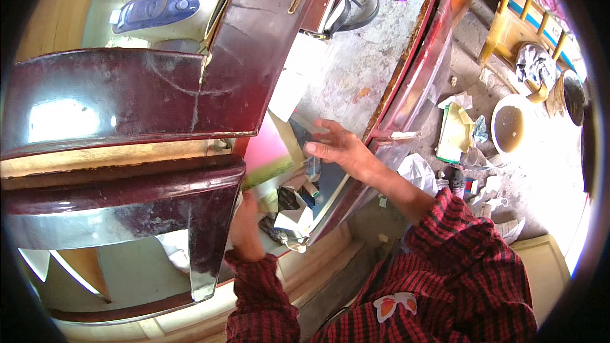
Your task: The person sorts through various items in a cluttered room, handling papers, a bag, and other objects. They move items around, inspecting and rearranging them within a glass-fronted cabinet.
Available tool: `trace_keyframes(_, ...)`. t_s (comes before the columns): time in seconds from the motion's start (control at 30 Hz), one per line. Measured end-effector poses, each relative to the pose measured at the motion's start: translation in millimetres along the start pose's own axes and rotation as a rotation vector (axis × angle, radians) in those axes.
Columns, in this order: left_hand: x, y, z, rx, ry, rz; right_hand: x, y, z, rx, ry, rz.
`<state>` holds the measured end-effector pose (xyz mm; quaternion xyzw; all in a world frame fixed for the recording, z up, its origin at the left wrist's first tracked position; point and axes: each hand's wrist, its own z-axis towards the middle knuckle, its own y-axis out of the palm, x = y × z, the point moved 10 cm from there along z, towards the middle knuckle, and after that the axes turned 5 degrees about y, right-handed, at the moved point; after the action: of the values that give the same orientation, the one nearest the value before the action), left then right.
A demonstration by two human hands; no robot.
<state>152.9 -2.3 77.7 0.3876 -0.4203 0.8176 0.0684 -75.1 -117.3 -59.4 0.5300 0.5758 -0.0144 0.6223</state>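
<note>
The right hand was held flat with fingers spread, grasping nothing, over an open drawer cluttered with papers and small items. The left hand was seen at the drawer's near edge, partly hidden behind a dark red lid; its grip could not be told.

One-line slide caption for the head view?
Right hand reaches into an open dark-red wooden drawer of papers; left hand near its front.
</note>
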Motion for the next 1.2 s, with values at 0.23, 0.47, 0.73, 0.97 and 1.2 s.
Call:
trace_keyframes(0.23, 73.2, 109.8, -75.6, 0.066, -0.345, -0.702, -43.7, 3.1, -15.4, -0.026, -0.039, 0.202)
trace_keyframes(0.47, 46.2, 147.2, -4.1, -0.108, -0.223, -0.523, -54.7, -94.1, -33.6, 0.054, -0.007, 0.123)
trace_keyframes(0.73, 6.7, 254.3, 125.4, -0.286, 0.191, -0.435, -65.0, -132.6, -38.7, -0.048, 0.106, 0.092)
trace_keyframes(0.97, 67.0, 284.1, 59.0, -0.378, 0.454, -0.225, -87.9, -121.7, -13.0, 0.062, 0.104, 0.021)
trace_keyframes(1.2, 81.7, 278.4, 15.7, -0.301, 0.855, 0.024, -78.4, -99.0, 63.7, 0.121, 0.138, -0.232)
